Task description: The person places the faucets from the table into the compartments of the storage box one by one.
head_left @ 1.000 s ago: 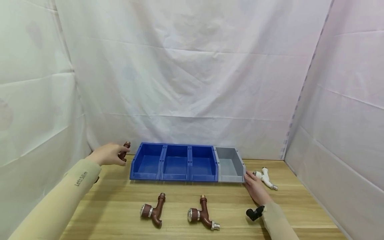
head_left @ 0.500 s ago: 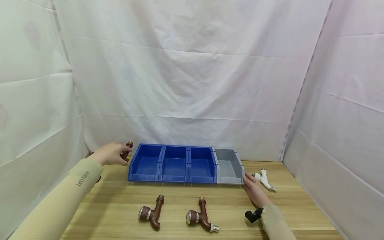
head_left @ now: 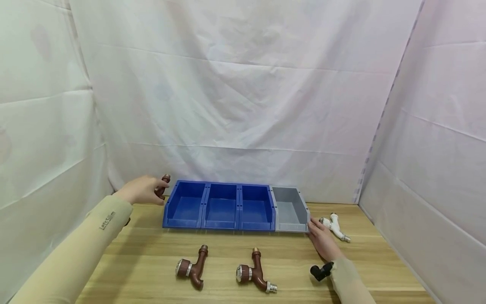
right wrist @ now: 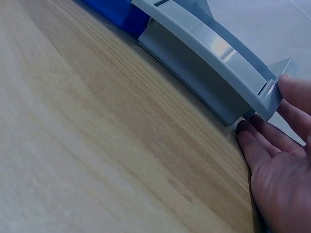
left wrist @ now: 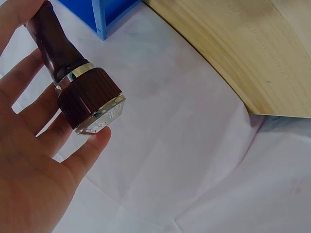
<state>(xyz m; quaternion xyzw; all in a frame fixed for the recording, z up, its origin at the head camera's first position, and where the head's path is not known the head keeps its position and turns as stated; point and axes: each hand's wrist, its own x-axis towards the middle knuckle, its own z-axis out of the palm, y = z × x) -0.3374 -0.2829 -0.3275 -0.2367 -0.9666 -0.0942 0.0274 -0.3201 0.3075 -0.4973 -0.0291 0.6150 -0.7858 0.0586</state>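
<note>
My left hand (head_left: pixel 142 190) holds a brown tap (head_left: pixel 162 188) beside the left end of the bin row. In the left wrist view, the tap's ribbed knob (left wrist: pixel 90 94) with its clear cap points away from the fingertips gripping the body, and the little finger lies near the cap. My right hand (head_left: pixel 324 240) grips the outer corner of the grey bin (head_left: pixel 290 209). In the right wrist view, its thumb is at the bin's rim and other fingertips reach under the lip. Three blue bins (head_left: pixel 222 207) stand joined left of the grey one.
Two brown taps, one with a plain spout (head_left: pixel 195 270) and one with a metal-tipped spout (head_left: pixel 258 274), lie on the wooden table (head_left: pixel 224 249) in front. A white tap (head_left: pixel 336 228) lies beyond my right hand. White cloth (head_left: pixel 243 105) hangs behind and at both sides.
My left hand has lifted slightly and moved a little right with the brown tap. The right hand stays at the grey bin.
</note>
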